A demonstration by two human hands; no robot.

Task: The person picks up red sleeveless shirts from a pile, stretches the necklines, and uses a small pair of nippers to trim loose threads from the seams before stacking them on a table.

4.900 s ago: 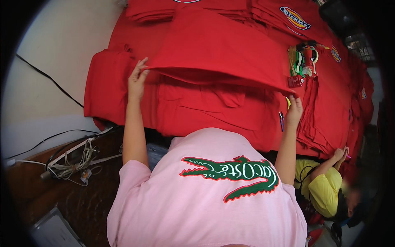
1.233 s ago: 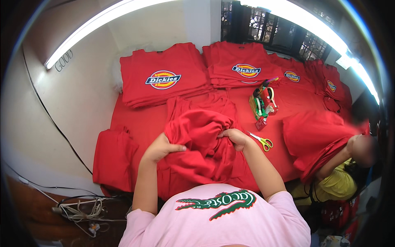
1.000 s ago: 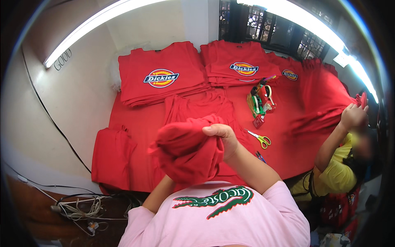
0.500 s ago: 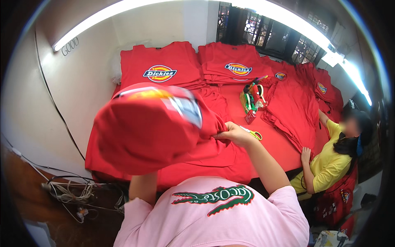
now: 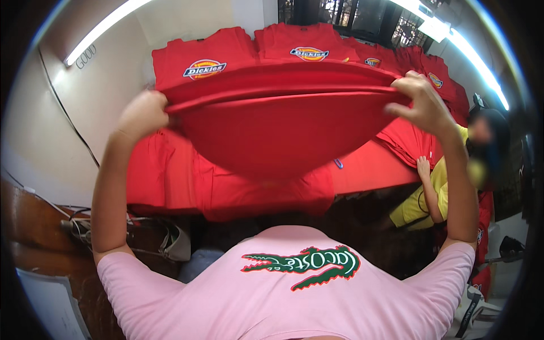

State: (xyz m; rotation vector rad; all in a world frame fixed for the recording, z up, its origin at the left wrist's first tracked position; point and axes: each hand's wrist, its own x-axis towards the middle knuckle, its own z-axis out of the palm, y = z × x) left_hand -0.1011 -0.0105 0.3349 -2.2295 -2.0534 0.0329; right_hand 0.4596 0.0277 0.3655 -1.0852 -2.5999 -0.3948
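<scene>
Both my arms are raised, stretching a red shirt (image 5: 283,127) across in front of me. My left hand (image 5: 143,115) is closed on one end of its cloth, slightly blurred. At the other end my right hand (image 5: 425,105) grips it, thumb below the edge. The cloth sags in a curve between them and hides much of the table behind. More red cloth (image 5: 266,195) hangs over the near table edge. Flat red shirts with printed emblems, one at the back left (image 5: 170,62) and one at the back middle (image 5: 272,45), lie beyond.
A co-worker in a yellow top (image 5: 411,215) stands at the right, one hand (image 5: 423,167) on red cloth on the table (image 5: 368,173). A small blue loop (image 5: 338,163) shows there. Cables (image 5: 73,221) and a pale bag (image 5: 178,243) are at the lower left.
The bunched shirt has been lifted and spread wide between my hands. My left hand, hidden before, now shows at the left; my right hand has moved up and right.
</scene>
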